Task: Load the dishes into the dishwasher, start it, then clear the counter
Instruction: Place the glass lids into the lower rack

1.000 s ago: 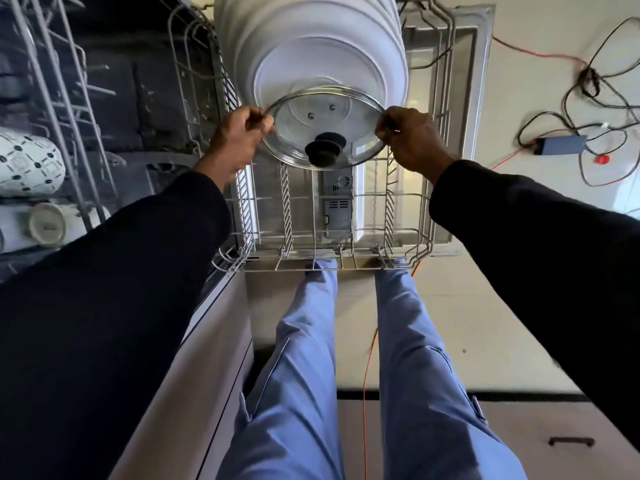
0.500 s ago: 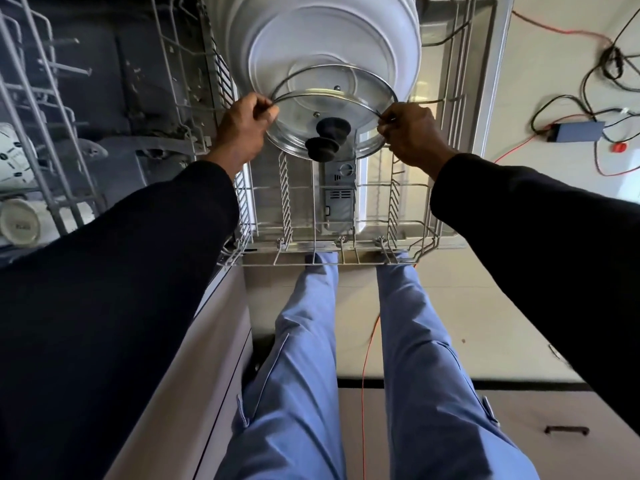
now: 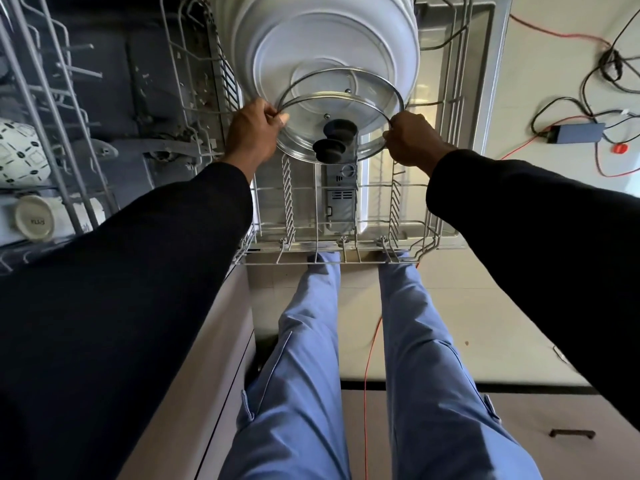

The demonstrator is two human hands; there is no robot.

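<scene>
Glass lid [image 3: 329, 148] is held on edge before the plates [image 3: 329, 36], upper centre.
Opposite rim edges are pinched in curled fingers [image 3: 282, 117] of left hand [image 3: 252, 133] and right hand [image 3: 412, 138]; the rack [image 3: 287, 202] lies directly below.

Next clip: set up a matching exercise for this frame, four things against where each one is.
1 glass lids
2 white plates
3 patterned cup
4 orange cable

A on the floor
B in the wire rack at far left
C held at the rim by the left hand and right hand
D on edge in the lower rack

Pairs: 1-C, 2-D, 3-B, 4-A
</scene>
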